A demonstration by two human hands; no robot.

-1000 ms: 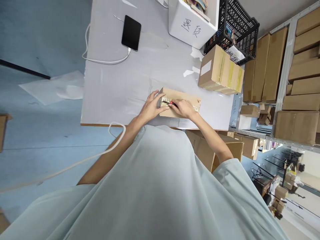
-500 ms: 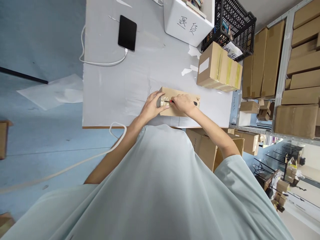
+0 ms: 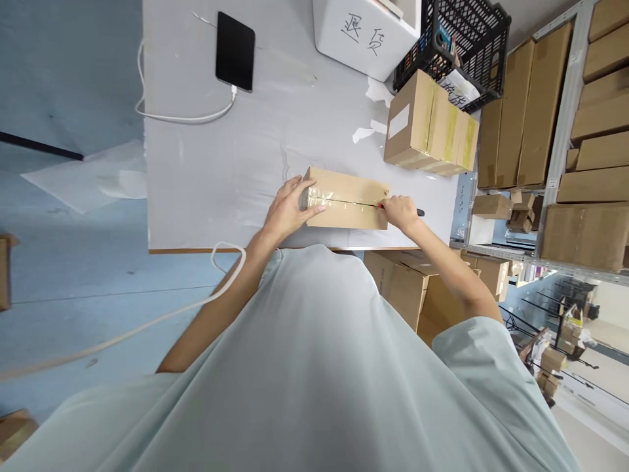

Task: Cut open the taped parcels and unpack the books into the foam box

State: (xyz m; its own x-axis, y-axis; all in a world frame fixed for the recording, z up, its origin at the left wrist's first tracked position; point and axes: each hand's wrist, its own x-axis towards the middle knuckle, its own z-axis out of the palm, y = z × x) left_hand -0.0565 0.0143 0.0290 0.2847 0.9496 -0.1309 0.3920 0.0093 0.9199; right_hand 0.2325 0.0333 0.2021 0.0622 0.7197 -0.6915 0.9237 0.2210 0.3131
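Note:
A small cardboard box (image 3: 350, 185) lies on the table close to its front edge, with clear tape and a dark slit running along its top. My left hand (image 3: 287, 208) grips the box's left end, thumb and fingers spread over its near and far sides. At the right end of the box, my right hand (image 3: 401, 212) is closed around a utility knife (image 3: 420, 212). The knife's black end sticks out to the right of the hand, and a bit of red shows at the slit. Its blade is too small to make out.
Taped cardboard boxes (image 3: 410, 128) stand at the right of the table (image 3: 211, 177), near paper scraps (image 3: 363, 134). Behind are a white bin (image 3: 366, 39) and a black crate (image 3: 472, 49). A tablet (image 3: 235, 51) with a white cable lies back left. Box-filled shelves (image 3: 565, 124) stand right.
My right hand has moved with the utility knife from the left part of the box to its right end. A dark slit now shows along the tape. My left hand keeps its grip.

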